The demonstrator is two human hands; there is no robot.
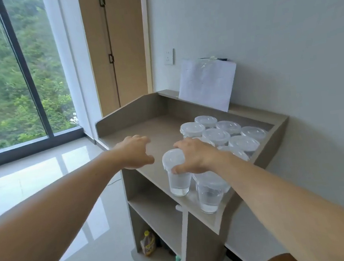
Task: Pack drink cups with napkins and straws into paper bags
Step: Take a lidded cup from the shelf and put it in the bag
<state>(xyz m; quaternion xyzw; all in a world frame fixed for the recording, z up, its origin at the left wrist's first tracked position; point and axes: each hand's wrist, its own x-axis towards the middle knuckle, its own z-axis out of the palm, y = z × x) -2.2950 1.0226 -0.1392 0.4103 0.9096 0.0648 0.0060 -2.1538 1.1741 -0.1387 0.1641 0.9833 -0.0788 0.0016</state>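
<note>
1. My right hand (193,156) is on the nearest lidded cup (178,181). The fingers are draped over its lid and the thumb is pressed to the near side just under the rim, so it has the cup gripped from the top.
2. My left hand (133,151) hangs over the bare part of the counter (144,125), left of the cup and apart from it. Its fingers are loosely curled and hold nothing.
3. The cup stands upright at the counter's front edge and looks to hold clear liquid. A second front cup (209,195) stands just beside it, under my right wrist, and the other lidded cups (217,134) are packed close together behind.
4. I read this as the first step: picking one cup out of the group to pack it.
5. A flat white paper bag (207,84), or a stack of them, leans against the wall at the back of the counter. Something clear shows behind its top edge, and I cannot tell whether that is straws. I see no napkins.
6. The next move calls for a straight lift that clears the neighbouring cup, and a level carry so the lid stays on. The left hand is free to fetch and open a bag.
</note>
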